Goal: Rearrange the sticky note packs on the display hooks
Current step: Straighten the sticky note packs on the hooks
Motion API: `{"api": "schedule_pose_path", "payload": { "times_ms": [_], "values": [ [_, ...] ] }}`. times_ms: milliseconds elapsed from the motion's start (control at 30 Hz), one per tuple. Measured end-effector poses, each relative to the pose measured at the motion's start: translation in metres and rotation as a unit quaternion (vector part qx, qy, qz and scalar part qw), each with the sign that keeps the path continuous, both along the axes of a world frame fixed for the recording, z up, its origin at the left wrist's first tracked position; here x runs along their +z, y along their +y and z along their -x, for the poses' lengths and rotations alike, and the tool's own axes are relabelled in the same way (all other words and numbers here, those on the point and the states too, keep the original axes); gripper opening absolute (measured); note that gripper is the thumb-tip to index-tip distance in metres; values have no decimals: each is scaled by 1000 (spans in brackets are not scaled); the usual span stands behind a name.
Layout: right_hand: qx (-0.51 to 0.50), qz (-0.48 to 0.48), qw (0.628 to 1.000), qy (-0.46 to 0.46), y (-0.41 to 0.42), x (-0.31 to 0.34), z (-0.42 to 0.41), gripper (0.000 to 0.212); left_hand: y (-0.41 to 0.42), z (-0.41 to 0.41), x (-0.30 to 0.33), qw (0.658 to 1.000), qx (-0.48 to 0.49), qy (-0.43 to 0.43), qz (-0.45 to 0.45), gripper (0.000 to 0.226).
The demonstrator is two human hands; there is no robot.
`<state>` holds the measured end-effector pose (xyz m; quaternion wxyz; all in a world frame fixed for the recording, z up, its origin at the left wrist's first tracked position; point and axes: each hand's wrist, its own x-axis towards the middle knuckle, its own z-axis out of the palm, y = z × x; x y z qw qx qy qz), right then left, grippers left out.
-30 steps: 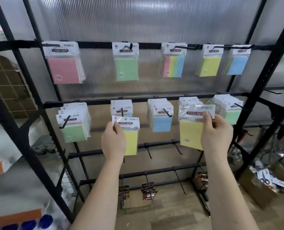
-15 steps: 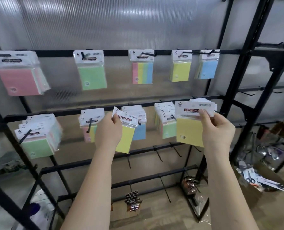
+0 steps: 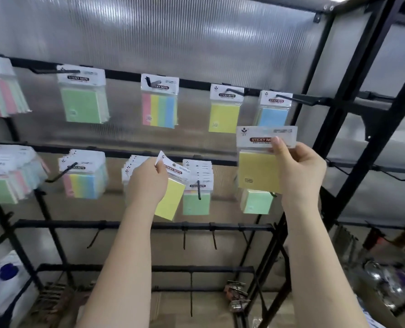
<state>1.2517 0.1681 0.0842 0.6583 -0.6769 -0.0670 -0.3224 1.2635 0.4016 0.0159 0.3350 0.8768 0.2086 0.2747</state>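
Sticky note packs hang in two rows on the black display hooks of a metal rack. Left of centre, the left hand pinches the header card of a small yellow pack, tilted, off any hook. Further right, the right hand pinches a larger yellow pack by its header, upright before the middle row's rightmost packs.
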Motion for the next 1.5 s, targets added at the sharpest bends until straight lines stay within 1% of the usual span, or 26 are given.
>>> {"api": "schedule_pose_path", "payload": {
  "times_ms": [167,300,433,600,667,800,933,1067,1167,1200,1333,1433,1500],
  "values": [
    [37,-11,999,-8,-13,12,-20,26,-19,-4,1,1000,12,5,9,27],
    [70,-33,997,-18,-11,19,-32,37,-19,-8,3,999,32,-1,4,30],
    [87,-37,995,-24,3,31,-40,23,-8,-11,7,999,33,6,-4,33],
    [81,-46,995,-41,23,47,-52,25,11,-18,16,999,38,2,-18,35],
    [79,-54,995,-38,30,49,-57,30,14,-20,18,999,36,-4,-23,35],
    [73,-86,993,-24,40,49,-66,33,19,-26,22,999,18,-10,-29,35],
    [56,-105,993,-12,46,48,-72,48,26,-29,24,1000,-2,-19,-17,35],
    [45,-114,992,-11,50,44,-78,39,28,-31,26,999,-13,-22,-22,36],
    [36,-107,994,7,53,41,-84,54,27,-31,25,999,-22,-21,-27,38],
    [36,-107,994,12,54,40,-87,55,28,-31,25,999,-24,-21,-26,38],
    [35,-79,996,31,58,39,-108,37,31,-32,23,999,-28,-24,-21,38],
    [17,-35,997,61,62,44,-130,36,34,-33,24,999,-30,-31,-15,37],
    [13,-28,996,79,65,46,-143,32,35,-33,26,999,-27,-36,-8,37]
  ]
}}
